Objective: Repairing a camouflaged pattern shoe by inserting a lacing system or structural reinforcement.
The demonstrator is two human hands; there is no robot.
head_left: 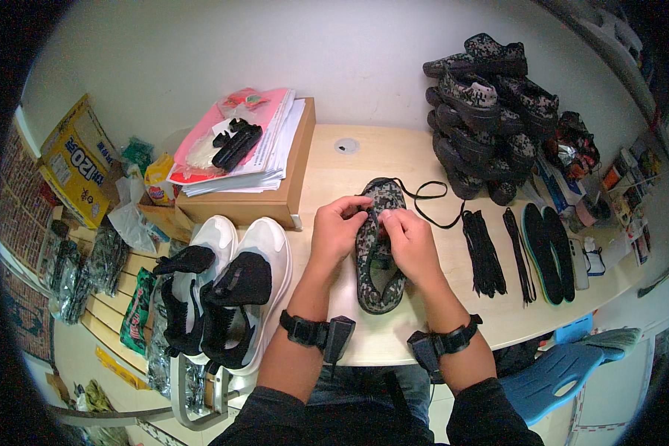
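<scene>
Shoe (376, 256) lies under left fingers (355, 201) and right fingers (398, 218), both pinched, on what unclear.

Under my fingers (349, 204), the camouflage shoe (366, 253) looks like matt cloth. The tabletop (331, 171) is smooth, wood-look board, the carton (307, 156) dull cardboard; the bundled laces (485, 253) seem textile, too dark to be sure.

A shoe (365, 259) is lying on the bench (327, 167) between left hand (338, 225) and right hand (410, 236); laces (484, 253) and insoles (539, 254) are resting right, piled shoes (472, 111) standing behind them, a box (304, 152) sitting behind left under papers (284, 152).
</scene>
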